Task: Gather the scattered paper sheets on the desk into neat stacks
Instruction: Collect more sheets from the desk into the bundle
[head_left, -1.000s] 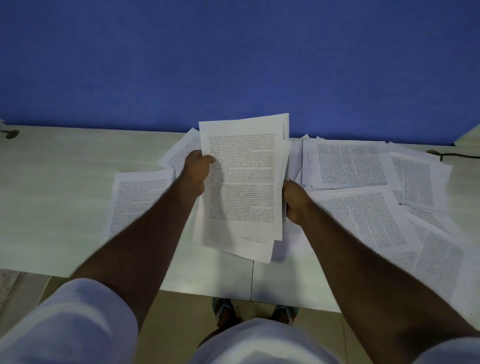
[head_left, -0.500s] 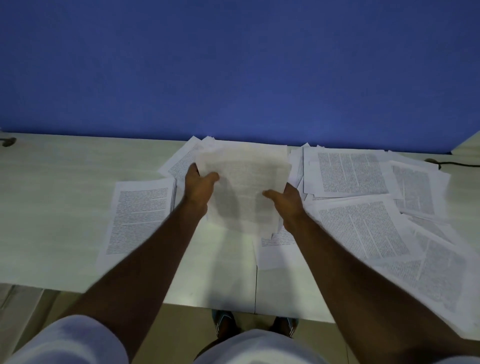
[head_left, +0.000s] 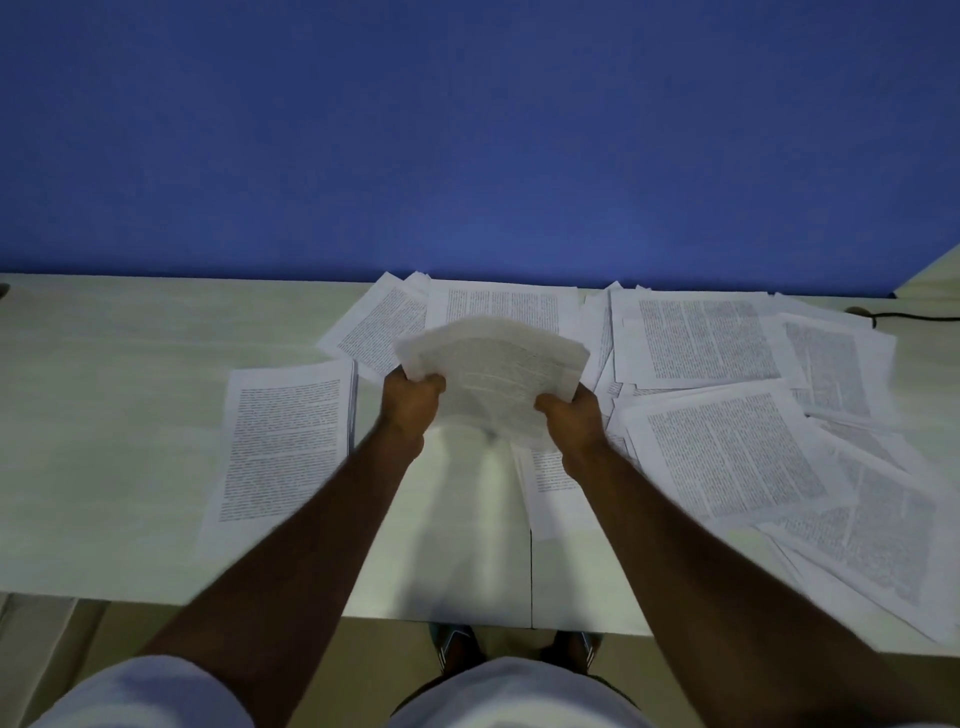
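Above worktop (head_left: 130, 395) near edge: left hand (head_left: 413, 402) and right hand (head_left: 574, 418), fingers curled, grip bundle (head_left: 493, 374) by its near corners, one each side. Bundle bowed, lifted off worktop, fanning away from hands; print on it blurred, sheet count unclear. Left of left hand: neat stack (head_left: 285, 436) lying flat. Right and behind: loose sheets (head_left: 727, 447) overlapping, some cut off at right frame edge. Far right: cable (head_left: 914, 315), partly out of view.

Matt white printed paper sheets (head_left: 711, 457) on a pale, smooth wood-grain desk (head_left: 114, 395); matt blue wall (head_left: 467, 130) behind; white cloth sleeve (head_left: 145, 696).
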